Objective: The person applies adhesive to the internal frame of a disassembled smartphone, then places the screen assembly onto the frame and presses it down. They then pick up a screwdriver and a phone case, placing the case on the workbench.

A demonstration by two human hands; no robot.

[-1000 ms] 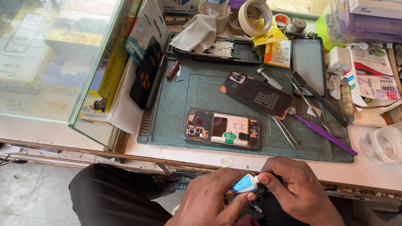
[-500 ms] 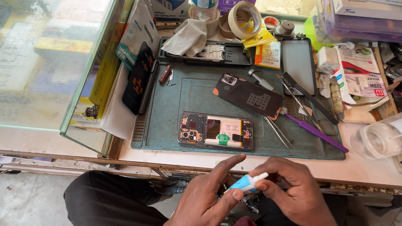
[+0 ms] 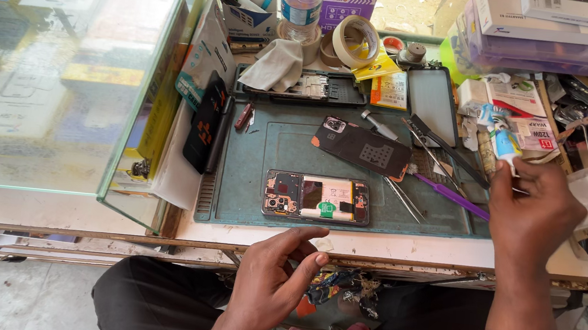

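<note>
Blue-white tube (image 3: 506, 142) pinched in right hand (image 3: 531, 212), its lower end hidden; left hand (image 3: 273, 279) loosely spread, empty

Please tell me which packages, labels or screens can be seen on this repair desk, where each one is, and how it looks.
Purple card package: back centre, behind the tape roll; flat, with white rows.
Yellow packet: behind the green mat; small rectangle.
White boxes: back right, stacked; long and flat.
Red-and-white packets: right, above the right hand.
Bottle label: back centre; blue band on clear plastic.
Dark screen panel: right of the yellow packet.
</note>
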